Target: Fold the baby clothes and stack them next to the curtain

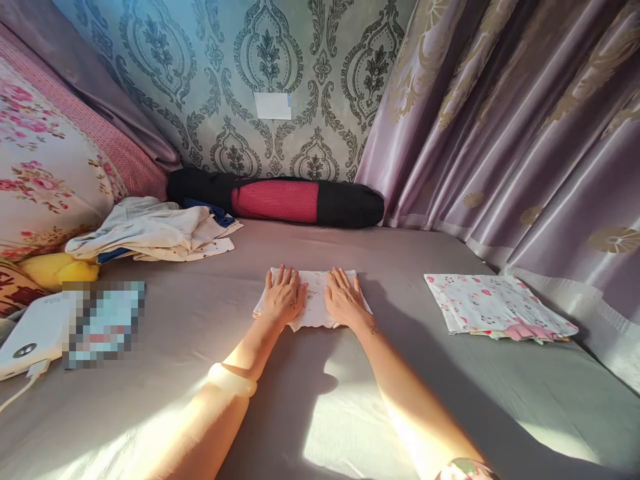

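A small folded white cloth [314,307] with a faint print lies flat on the grey bed sheet in front of me. My left hand [285,293] rests palm down on its left part, fingers stretched out. On its right part lies my right hand [344,297], also flat with the fingers spread. Between the two hands a strip of the cloth shows; the rest is partly hidden under the palms. The cloth's near edge looks wavy.
Folded printed cloths [500,307] lie at the right. A rumpled clothes pile [160,230] sits at the left, above a white power bank [40,333] with a cable and a blurred item [106,327]. A black and red roll bag [275,199] lies along the wall.
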Demonstrator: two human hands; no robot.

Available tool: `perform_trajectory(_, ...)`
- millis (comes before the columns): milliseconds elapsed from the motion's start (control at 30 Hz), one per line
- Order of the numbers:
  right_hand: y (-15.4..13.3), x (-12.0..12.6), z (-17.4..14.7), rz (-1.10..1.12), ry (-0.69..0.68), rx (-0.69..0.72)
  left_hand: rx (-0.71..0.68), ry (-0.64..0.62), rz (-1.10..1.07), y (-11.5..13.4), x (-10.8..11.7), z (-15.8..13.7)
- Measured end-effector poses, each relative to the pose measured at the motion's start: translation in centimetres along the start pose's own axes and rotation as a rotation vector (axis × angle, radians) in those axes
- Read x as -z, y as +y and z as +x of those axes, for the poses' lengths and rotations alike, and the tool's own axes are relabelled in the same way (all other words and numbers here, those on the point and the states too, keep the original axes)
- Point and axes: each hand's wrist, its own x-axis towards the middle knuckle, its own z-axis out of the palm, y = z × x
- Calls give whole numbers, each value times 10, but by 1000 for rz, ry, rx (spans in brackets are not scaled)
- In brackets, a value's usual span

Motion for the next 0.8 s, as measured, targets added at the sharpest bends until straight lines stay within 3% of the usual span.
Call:
perform_trajectory(100,3,3,-2,-3,-18,-25,50,38,18,-3,-3,0)
perform_trajectory(333,6,-5,2,-1,-47,-54,82,-60,10,-5,-7,0)
perform_trajectory(633,5,2,0,-17,-53,-97,87,-17,11,-6,-3,0)
perform_trajectory(800,10,6,0,-76,-15,-184,179,7,62,-9,3,1)
